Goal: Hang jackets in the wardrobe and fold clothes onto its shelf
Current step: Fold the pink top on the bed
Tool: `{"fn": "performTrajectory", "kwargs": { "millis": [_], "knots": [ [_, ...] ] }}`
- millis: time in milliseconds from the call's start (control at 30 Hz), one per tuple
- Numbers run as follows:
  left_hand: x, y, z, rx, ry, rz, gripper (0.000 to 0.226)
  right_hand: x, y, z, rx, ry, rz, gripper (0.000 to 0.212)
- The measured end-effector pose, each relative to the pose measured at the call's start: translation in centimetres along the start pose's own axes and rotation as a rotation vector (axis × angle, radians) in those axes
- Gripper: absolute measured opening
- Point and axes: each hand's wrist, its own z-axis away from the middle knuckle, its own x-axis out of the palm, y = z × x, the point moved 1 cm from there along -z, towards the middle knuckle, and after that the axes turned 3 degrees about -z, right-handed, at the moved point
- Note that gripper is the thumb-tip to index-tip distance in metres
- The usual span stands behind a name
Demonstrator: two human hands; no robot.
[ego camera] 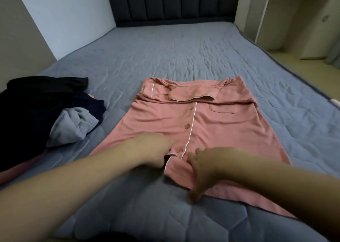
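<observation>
While the pink button-front pyjama shirt [193, 124] lay flat on the blue quilted bed [165, 54], the left hand [154, 149] pinched its placket near the hem, and the right hand [204, 170] gripped the hem with curled fingers [193, 194].

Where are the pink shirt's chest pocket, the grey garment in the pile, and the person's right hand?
chest pocket [223, 109]: head view, middle of the patch.
grey garment [73, 127]: head view, its bunched middle.
right hand [206, 170]: head view, back of the hand, on the shirt's hem.
</observation>
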Motion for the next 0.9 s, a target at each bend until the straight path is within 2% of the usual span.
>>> {"fn": "performTrajectory", "kwargs": {
  "millis": [100, 133, 167, 233, 300, 433, 500, 600, 633, 700, 800, 833, 867, 900],
  "knots": [
    [0.0, -1.2, -0.7, -0.036, -0.040, 0.088, 0.033, -0.7, -0.2, -0.7, -0.075, 0.111, 0.078, 0.041],
    [0.3, -1.5, -0.6, -0.053, -0.069, 0.055, 0.038, -1.2, 0.4, -1.0, -0.066, 0.129, 0.142, 0.024],
    [0.7, -1.8, -0.5, -0.064, -0.064, -0.021, 0.042, -1.6, 1.3, -1.3, -0.029, 0.112, 0.214, 0.017],
    [1.1, -2.5, -0.7, -0.085, 0.030, -0.158, 0.043, -2.1, 3.4, -1.8, 0.092, -0.064, 0.341, 0.022],
    [-0.3, -3.6, -1.4, -0.141, 0.167, -0.163, 0.041, -2.5, 5.2, -2.5, 0.176, -0.186, 0.362, 0.030],
    [-4.4, -6.2, -3.7, -0.281, 0.347, -0.195, 0.037, -5.2, 7.5, -3.2, 0.250, -0.086, 0.317, 0.033],
    [-5.3, -7.0, -5.0, -0.327, 0.310, -0.231, 0.040, -6.7, 8.4, -3.4, 0.299, -0.099, 0.351, 0.033],
    [-6.4, -8.1, -7.4, -0.340, 0.147, -0.308, 0.035, -8.7, 9.7, -4.3, 0.350, -0.133, 0.435, 0.035],
    [-6.9, -8.7, -8.4, -0.355, 0.103, -0.302, 0.033, -9.5, 10.3, -5.1, 0.372, -0.098, 0.439, 0.035],
    [-8.4, -10.3, -10.9, -0.415, 0.079, -0.247, 0.033, -11.4, 11.8, -7.2, 0.407, 0.085, 0.375, 0.036],
    [-10.5, -13.1, -14.5, -0.555, 0.258, -0.196, 0.034, -14.2, 14.0, -9.7, 0.481, 0.528, 0.234, 0.040],
    [-10.7, -13.9, -15.6, -0.602, 0.334, -0.203, 0.035, -14.3, 14.6, -10.3, 0.499, 0.615, 0.223, 0.045],
    [-10.6, -14.6, -16.7, -0.646, 0.368, -0.198, 0.037, -14.1, 15.3, -10.8, 0.525, 0.617, 0.209, 0.060],
    [-10.1, -15.1, -17.6, -0.690, 0.334, -0.175, 0.042, -13.5, 15.9, -11.4, 0.561, 0.549, 0.149, 0.083]
  ]
}}
